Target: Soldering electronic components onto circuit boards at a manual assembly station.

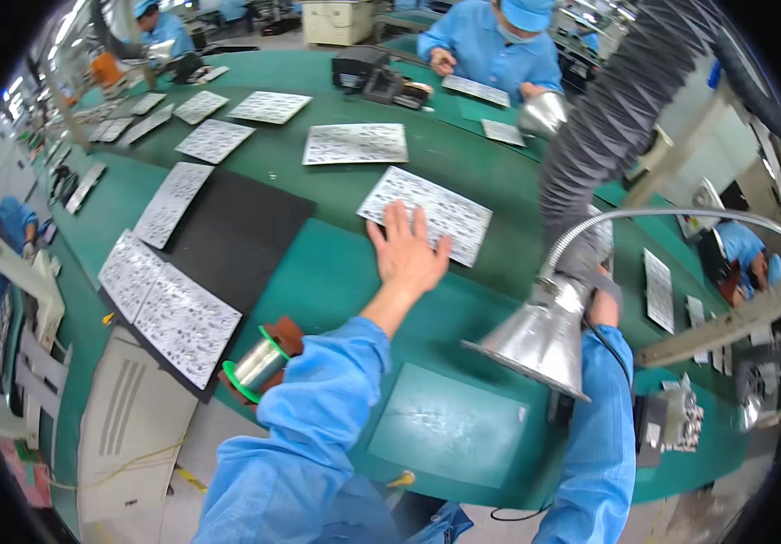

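Note:
My left hand (411,257) lies with its fingers spread on the near edge of a white circuit board panel (449,213) dotted with small dark marks. My right hand (605,299) reaches in behind a metal fume hood (536,340), and its fingers are mostly hidden. Beside that hand, another pale panel (602,234) shows only partly behind the grey duct hose. A dark cord runs along my right forearm. Left of my left sleeve lies a solder wire spool (261,367) with green flanges.
Several similar panels, including one straight ahead (354,143), sit on the green bench. Two overlapping panels (186,322) rest on a black mat (254,213). The corrugated hose (622,100) hangs down at right. Across the bench, a co-worker (490,45) in blue holds a panel.

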Tool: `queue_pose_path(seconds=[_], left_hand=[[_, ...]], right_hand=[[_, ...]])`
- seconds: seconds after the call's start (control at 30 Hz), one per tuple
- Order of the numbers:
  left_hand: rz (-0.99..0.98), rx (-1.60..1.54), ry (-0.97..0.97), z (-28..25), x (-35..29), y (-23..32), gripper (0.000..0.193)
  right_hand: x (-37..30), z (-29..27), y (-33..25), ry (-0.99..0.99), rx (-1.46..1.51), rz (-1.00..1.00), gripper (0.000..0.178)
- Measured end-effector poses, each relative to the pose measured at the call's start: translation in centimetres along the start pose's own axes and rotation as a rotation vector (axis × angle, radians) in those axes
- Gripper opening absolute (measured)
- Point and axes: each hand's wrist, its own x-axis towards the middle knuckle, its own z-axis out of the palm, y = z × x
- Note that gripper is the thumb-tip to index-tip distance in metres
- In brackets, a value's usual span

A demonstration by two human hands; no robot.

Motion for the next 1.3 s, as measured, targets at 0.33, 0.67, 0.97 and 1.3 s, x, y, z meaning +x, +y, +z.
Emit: queue_pose_path(seconds=[0.33,0.67,0.97,1.3], left_hand=[[-0.034,-0.063,-0.012,-0.9,-0.1,-0.9,0.074],[-0.042,-0.092,-0.040,-1.6,-0.1,-0.7,0.074],[-0.057,-0.220,0.035,-1.2,-0.4,0.0,0.075],[-0.085,-0.802,0.507,-10.8,0.4,5.4,0.061]], right_hand=[[3.9,6.0,5.6,-0.234,-0.053,0.189,0.063],[2.7,-1.7,-2.4,0.023,-0.152,-0.103,0.048],[-2.5,-13.6,-6.8,0.414,0.108,0.022,0.032],[-20.9,-27.6,-8.5,0.782,0.081,0.222,0.036]])
